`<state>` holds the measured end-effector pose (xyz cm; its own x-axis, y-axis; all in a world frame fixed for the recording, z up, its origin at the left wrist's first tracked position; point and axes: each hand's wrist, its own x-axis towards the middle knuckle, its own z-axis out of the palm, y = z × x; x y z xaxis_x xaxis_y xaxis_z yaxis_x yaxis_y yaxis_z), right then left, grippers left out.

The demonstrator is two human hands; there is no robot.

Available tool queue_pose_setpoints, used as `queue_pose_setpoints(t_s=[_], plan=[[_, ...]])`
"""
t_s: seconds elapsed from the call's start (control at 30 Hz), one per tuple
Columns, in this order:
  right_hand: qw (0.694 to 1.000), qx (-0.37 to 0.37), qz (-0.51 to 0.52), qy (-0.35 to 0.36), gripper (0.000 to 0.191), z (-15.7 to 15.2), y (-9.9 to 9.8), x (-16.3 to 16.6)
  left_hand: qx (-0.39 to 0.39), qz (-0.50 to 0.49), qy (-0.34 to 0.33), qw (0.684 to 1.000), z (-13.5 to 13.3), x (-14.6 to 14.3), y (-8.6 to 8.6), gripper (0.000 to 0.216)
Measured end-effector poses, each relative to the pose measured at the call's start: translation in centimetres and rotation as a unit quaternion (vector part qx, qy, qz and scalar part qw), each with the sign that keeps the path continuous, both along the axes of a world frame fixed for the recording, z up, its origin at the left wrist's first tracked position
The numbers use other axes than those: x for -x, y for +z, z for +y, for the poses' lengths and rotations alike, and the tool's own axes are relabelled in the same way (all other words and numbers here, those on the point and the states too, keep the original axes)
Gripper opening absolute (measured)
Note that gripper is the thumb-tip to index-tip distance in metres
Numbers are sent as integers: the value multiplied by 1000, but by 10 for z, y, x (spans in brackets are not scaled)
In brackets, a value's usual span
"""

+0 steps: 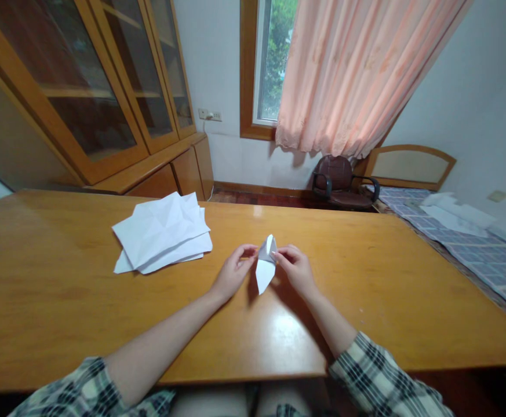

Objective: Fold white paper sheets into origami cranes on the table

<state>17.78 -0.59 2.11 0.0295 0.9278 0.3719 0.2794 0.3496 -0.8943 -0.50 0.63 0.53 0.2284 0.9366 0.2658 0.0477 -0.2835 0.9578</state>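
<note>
White paper, folded into a narrow piece (265, 277), sits between the two hands, over the middle of the surface (105, 324); whether its lower end touches the wood or is held just clear, cannot tell.

Relation: long axis runs away from the person, near tip slightly left of the far end. Right grip (296, 269) lies at its right edge, upper half; left grip (236, 271) lies at its left edge at about the same height. Right is the nearer, thumb overlapping the paper.

Grip state: right pinches the folded piece at the upper right edge. Left has thumb and fingers curved toward the opposite edge; contact or a slight gap there, cannot tell.

Appearance: near half flat, bright, tapering to a point toward the person. A crease crosses the middle. Far half greyer, its layers parted into a rounded, pocket-like opening. No marks seen on it.

Also noted: loose stack of creased white sheets (161, 231), left of the left grip, well apart.
</note>
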Motion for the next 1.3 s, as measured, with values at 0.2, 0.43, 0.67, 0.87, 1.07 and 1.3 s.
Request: queue_pose_setpoints(t_s=[0.2,0.43,0.67,0.87,1.07,1.3], plan=[[997,-36,-67,12,16,-5,3,5,-105,109,67,986,-2,7,14,23],[997,-22,-61,38,14,-5,1,7,-135,106,65,983,-3,5,14,18],[996,52,26,63,18,-4,-2,9,-127,70,61,988,-1,6,18,20],[990,95,52,88,24,-5,-5,9,-17,20,-4,1000,-1,4,17,24],[990,64,-5,128,22,-5,-6,8,79,-77,-53,993,-5,0,18,33],[983,95,14,154,28,-8,-4,8,110,-108,-104,983,-9,3,27,32]])
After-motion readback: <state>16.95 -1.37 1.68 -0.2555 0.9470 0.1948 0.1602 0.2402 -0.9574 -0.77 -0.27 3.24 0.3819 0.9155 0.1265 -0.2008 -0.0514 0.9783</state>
